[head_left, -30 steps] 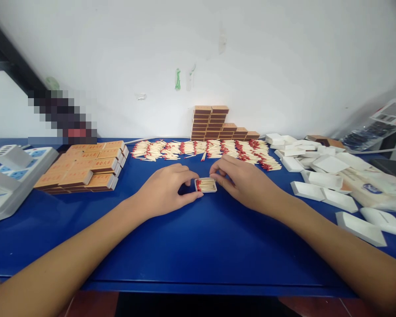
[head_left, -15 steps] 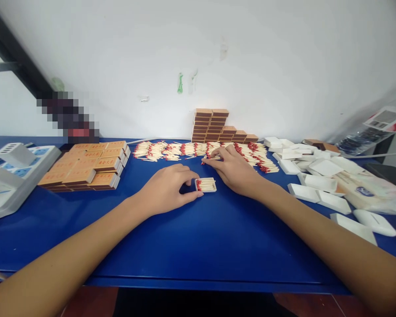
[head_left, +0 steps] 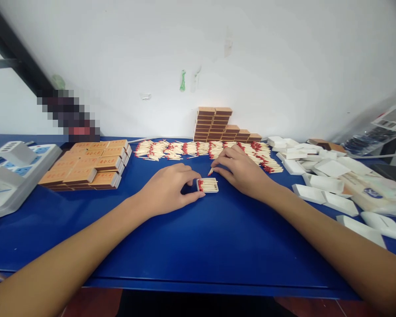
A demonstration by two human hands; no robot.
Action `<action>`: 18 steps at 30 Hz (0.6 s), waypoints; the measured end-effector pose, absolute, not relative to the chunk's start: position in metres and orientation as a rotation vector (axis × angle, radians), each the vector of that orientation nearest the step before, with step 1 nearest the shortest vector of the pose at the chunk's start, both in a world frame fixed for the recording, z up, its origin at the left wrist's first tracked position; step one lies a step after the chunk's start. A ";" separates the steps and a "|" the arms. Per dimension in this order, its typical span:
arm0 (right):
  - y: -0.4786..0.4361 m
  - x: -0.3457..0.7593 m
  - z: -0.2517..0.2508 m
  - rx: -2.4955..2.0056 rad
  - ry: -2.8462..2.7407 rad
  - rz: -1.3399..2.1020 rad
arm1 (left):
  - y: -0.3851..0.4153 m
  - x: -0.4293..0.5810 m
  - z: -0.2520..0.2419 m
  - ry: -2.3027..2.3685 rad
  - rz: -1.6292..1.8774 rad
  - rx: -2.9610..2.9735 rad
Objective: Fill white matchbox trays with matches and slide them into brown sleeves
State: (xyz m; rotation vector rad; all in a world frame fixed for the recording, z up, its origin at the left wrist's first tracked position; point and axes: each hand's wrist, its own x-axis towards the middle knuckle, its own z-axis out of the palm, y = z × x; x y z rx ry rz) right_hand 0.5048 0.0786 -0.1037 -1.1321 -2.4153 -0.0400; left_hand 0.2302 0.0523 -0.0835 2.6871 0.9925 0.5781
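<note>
A small white matchbox tray (head_left: 211, 191) lies on the blue table, partly filled with red-tipped matches (head_left: 208, 185). Thumb and fingers of my left hand (head_left: 171, 188) grip its left end. Just beyond and to the right of the tray, my right hand (head_left: 240, 169) pinches a few matchsticks (head_left: 211, 171), their red heads pointing down and toward the tray. How many it holds is hard to make out. Behind that hand a long row of loose matches (head_left: 184, 150) stretches across the table; the hand hides part of it.
Orange matchboxes (head_left: 85, 162) are stacked at left beside a white power strip (head_left: 35, 176). More boxes (head_left: 213, 124) stand against the wall. On the right lie many white trays (head_left: 308, 193), a tissue pack (head_left: 372, 191) and a white rounded object (head_left: 384, 224).
My right hand has drawn back from the match row, bringing its pinched matches closer to the tray. My left hand keeps its grip on the tray. The view has shifted slightly.
</note>
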 end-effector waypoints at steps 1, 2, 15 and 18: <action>0.079 0.506 -0.104 -1.143 -2.411 -0.043 | 0.052 0.230 -0.083 0.991 0.578 2.688; 0.079 0.508 -0.104 -1.154 -2.406 -0.042 | 0.052 0.230 -0.083 0.991 0.576 2.688; 0.077 0.522 -0.109 -1.238 -2.347 0.217 | 0.054 0.228 -0.084 0.993 0.577 2.694; 0.078 0.519 -0.111 -1.178 -2.336 0.192 | 0.054 0.230 -0.085 1.001 0.575 2.683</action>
